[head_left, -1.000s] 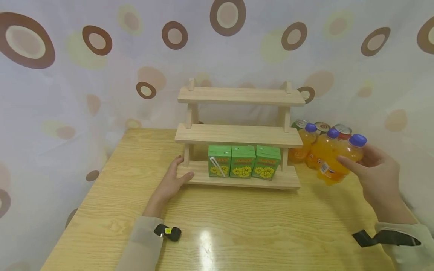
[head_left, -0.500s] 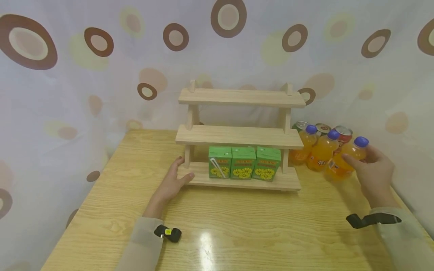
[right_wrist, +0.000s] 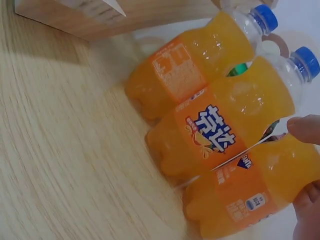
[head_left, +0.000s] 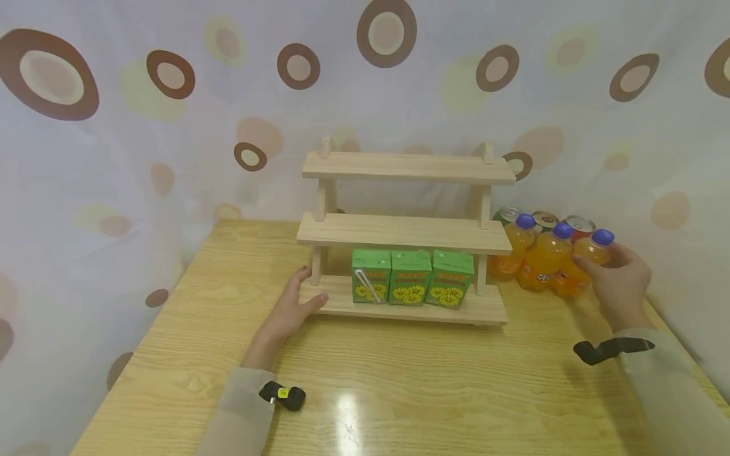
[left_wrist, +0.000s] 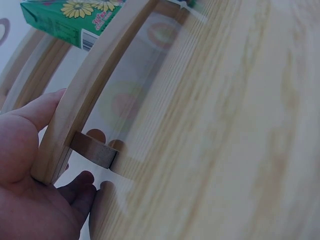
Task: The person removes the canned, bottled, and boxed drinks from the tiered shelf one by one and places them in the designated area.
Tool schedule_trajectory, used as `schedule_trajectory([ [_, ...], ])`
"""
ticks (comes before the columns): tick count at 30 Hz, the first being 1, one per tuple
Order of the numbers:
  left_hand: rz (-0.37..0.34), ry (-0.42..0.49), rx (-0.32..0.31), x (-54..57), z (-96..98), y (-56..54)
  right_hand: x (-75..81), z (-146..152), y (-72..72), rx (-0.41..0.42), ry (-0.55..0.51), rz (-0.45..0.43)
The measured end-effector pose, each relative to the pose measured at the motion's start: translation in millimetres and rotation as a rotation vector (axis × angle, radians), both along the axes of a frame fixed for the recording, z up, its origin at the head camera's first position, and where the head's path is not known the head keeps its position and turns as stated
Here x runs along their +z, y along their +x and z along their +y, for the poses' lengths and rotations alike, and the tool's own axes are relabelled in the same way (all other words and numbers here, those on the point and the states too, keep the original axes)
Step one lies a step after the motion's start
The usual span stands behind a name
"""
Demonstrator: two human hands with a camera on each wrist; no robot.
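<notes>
A three-step wooden display rack [head_left: 405, 232] stands on the table. At the left end of its lowest board my left hand [head_left: 285, 311] grips the wood; in the left wrist view the thumb lies on one face and the fingers curl behind. To the rack's right, my right hand [head_left: 624, 285] holds the rightmost of 3 orange soda bottles [right_wrist: 250, 187], its thumb at the upper body. This bottle stands upright against the middle bottle [right_wrist: 225, 120]. Beyond that is the left bottle [head_left: 510, 250], beside the rack's end. All have blue caps.
On the lowest board sit 3 green drink cartons [head_left: 409, 278], the left one with a straw on its front. Several drink cans [head_left: 578, 223] stand behind the bottles. A patterned curtain [head_left: 433, 107] hangs behind the wooden table [head_left: 410, 380].
My right hand has brought the soda bottle down and leftward, from tilted above the table to upright beside the middle bottle. The left hand keeps its hold on the rack.
</notes>
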State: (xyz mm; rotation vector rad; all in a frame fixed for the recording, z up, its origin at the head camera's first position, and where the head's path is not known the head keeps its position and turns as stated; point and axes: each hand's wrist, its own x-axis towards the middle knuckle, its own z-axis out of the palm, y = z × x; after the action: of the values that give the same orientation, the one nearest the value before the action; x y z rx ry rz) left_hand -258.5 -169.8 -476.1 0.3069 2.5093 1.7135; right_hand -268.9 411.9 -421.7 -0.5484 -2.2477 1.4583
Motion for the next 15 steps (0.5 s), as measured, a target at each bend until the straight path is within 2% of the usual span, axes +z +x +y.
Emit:
schedule_trajectory([
  [8,-0.005,0.016,0.005,-0.5,-0.2,-0.2,-3.4,1.7,-7.1,0.048,0.032,0.034],
  [15,-0.005,0.018,-0.003,-1.6,-0.1,-1.2,-7.3,5.4,2.4,0.083,0.02,0.065],
])
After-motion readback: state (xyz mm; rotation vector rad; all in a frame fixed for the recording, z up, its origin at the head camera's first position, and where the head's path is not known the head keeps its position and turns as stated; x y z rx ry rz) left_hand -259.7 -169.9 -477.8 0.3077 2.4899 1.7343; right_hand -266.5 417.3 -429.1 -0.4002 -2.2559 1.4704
